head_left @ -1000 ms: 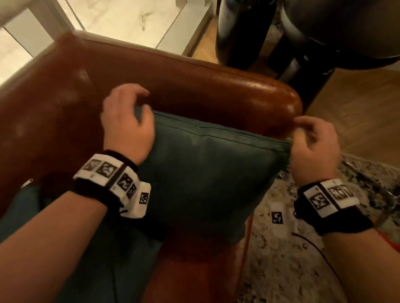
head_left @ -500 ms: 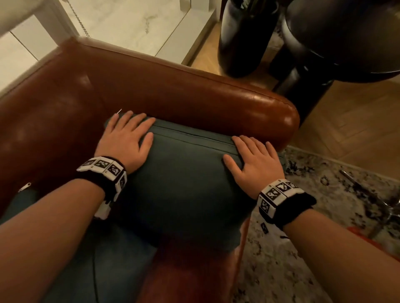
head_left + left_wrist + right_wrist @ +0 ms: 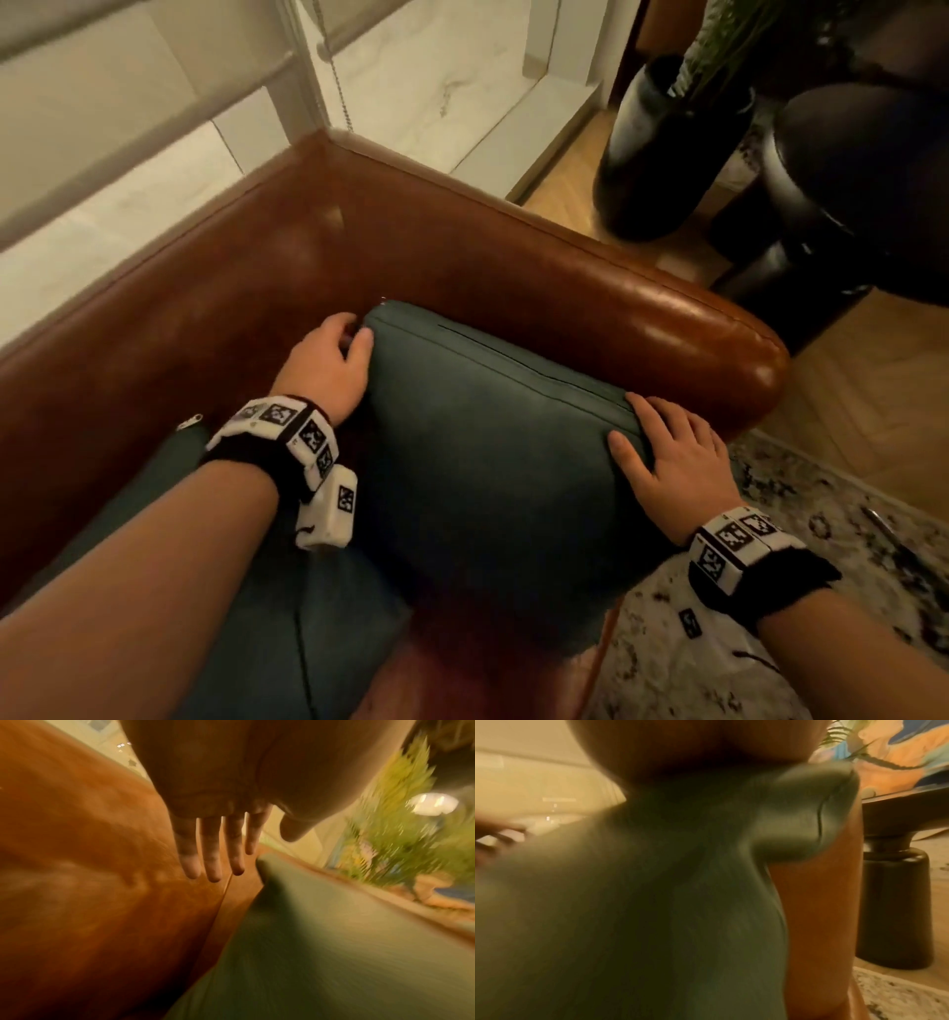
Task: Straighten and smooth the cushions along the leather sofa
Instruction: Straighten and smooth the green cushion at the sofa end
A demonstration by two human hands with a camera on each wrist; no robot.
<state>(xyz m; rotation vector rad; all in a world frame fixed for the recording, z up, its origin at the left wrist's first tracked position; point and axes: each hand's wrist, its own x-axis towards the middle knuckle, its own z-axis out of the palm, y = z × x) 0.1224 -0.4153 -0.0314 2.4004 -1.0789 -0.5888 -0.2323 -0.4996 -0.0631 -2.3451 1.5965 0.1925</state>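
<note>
Cushion [image 3: 488, 462], dark green, is propped in the sofa [image 3: 513, 267] corner against the armrest in the head view; the left hand [image 3: 326, 367] is seen beside its far corner, the right hand [image 3: 672, 457] laid flat on its right edge. Left wrist view: fingers [image 3: 212, 858] are held straight, gripping nothing. Right wrist view: fabric is dented under the palm, so soft, light filling is judged; corners are best grasped.
</note>
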